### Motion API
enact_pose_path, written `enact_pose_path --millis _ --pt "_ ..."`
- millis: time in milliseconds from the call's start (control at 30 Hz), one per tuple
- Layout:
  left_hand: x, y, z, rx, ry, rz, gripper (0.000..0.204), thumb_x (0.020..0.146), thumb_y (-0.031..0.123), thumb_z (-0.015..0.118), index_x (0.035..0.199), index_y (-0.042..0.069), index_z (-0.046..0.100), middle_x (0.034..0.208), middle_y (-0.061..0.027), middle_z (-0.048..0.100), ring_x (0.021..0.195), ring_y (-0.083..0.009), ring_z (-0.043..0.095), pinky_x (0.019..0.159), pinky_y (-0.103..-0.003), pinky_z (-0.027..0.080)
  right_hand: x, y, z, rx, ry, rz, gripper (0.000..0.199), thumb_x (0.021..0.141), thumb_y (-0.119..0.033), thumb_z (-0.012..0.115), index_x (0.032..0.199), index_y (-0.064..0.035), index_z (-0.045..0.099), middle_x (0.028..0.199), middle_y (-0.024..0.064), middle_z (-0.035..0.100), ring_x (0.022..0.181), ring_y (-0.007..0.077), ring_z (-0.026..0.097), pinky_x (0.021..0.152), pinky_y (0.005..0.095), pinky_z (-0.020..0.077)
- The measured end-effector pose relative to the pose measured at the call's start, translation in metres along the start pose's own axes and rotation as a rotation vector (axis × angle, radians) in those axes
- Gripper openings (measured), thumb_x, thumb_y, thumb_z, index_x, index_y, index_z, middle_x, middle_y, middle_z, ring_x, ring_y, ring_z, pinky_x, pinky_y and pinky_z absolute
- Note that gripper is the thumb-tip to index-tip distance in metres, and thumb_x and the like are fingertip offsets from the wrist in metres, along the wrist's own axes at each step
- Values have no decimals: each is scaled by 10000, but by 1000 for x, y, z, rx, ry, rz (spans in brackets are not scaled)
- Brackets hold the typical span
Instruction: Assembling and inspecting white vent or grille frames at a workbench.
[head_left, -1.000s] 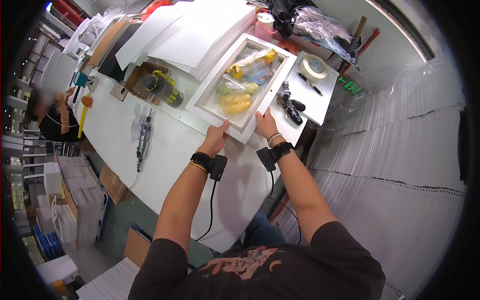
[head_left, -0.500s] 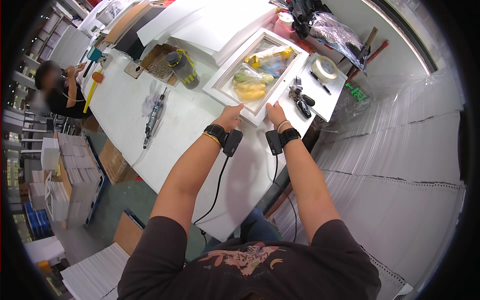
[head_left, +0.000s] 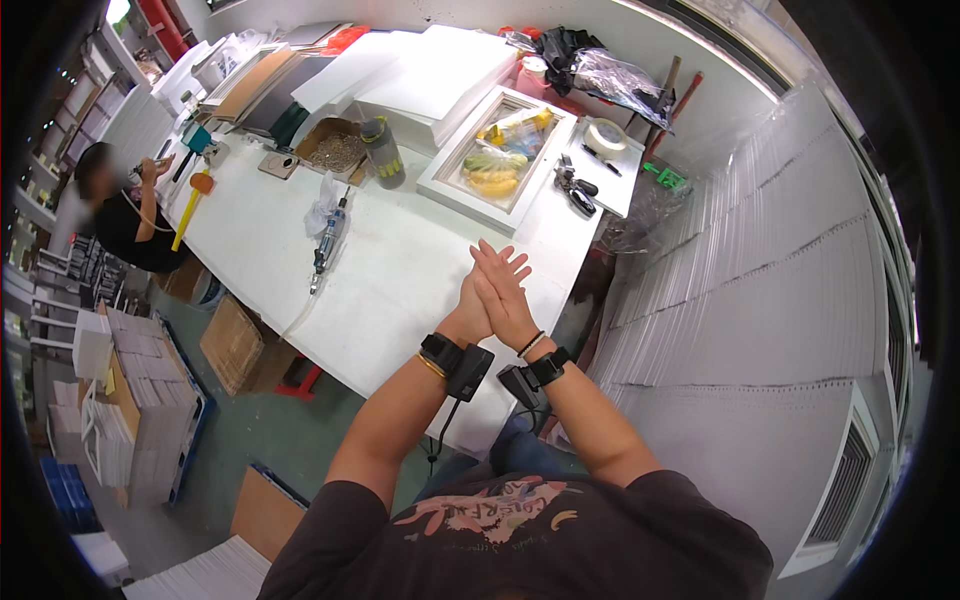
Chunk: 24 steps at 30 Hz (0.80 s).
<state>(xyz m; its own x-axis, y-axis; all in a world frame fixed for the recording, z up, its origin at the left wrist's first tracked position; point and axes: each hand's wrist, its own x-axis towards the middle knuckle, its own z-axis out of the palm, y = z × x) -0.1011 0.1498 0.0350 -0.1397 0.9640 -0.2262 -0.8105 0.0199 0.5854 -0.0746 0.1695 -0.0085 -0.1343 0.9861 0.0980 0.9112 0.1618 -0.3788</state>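
Note:
My left hand (head_left: 467, 314) and my right hand (head_left: 510, 303) meet palm to palm above the white table (head_left: 400, 265), fingers stretched out and a little apart. Neither holds anything. Beyond the fingertips lies a white rectangular frame (head_left: 437, 192) with a recessed middle. Inside it rest clear plastic bags with yellow and green contents (head_left: 492, 172); what exactly they contain is hard to make out. Both wrists wear black straps with small black boxes, and a cable runs down from the left one.
Left of the frame stand a grey bottle (head_left: 382, 155) and a box of small metal parts (head_left: 335, 150). A powered screwdriver (head_left: 326, 245) lies nearer. Keys (head_left: 577, 190) and a tape roll (head_left: 605, 135) sit at right. Tall white stacks (head_left: 740, 270) border the table. Another person (head_left: 130, 220) works far left.
Both hands have let go of the white frame, drawn back toward me and come together. The frame stays on the table. My view has shifted slightly.

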Motion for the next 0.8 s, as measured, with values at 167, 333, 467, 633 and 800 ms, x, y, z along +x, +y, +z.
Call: enact_pose_path --millis 167,333,467,633,800 --pt "-58 29 64 -105 -65 5 637 931 532 180 1333 56 310 1338 -163 381 1248 -284 355 1039 -441 258 -51 43 -147 774 -128 -793 432 900 -171 439 1311 -41 399 1337 201 390 1258 353 339 1063 417 223" --pt "-92 6 137 -154 -233 -121 511 944 444 303 1215 18 385 1216 -155 450 1192 -251 406 1013 -462 343 -133 72 -270 692 24 -735 619 794 -153 597 1348 -42 344 1375 224 332 1313 359 257 1075 438 192" --pt "-99 -44 172 -97 -432 -462 334 940 309 429 1086 10 453 1077 -150 500 1072 -250 491 962 -471 416 -189 138 -408 274 146 -778 730 722 -139 673 1352 -15 327 1394 216 302 1313 371 256 1069 463 196" --pt "-127 -85 225 120 -649 -625 278 931 206 449 1096 -7 519 1061 -151 563 977 -223 569 928 -435 453 -227 231 -518 -513 344 -252 911 593 -217 780 1350 -33 310 1356 153 372 1320 314 261 1080 470 181" --pt "-142 -121 286 223 -751 -697 276 929 201 461 1105 -5 514 1046 -150 562 986 -220 567 909 -433 473 -194 318 -556 -680 75 -311 722 575 -135 767 1213 -52 438 1219 144 492 1227 307 392 1029 433 293"
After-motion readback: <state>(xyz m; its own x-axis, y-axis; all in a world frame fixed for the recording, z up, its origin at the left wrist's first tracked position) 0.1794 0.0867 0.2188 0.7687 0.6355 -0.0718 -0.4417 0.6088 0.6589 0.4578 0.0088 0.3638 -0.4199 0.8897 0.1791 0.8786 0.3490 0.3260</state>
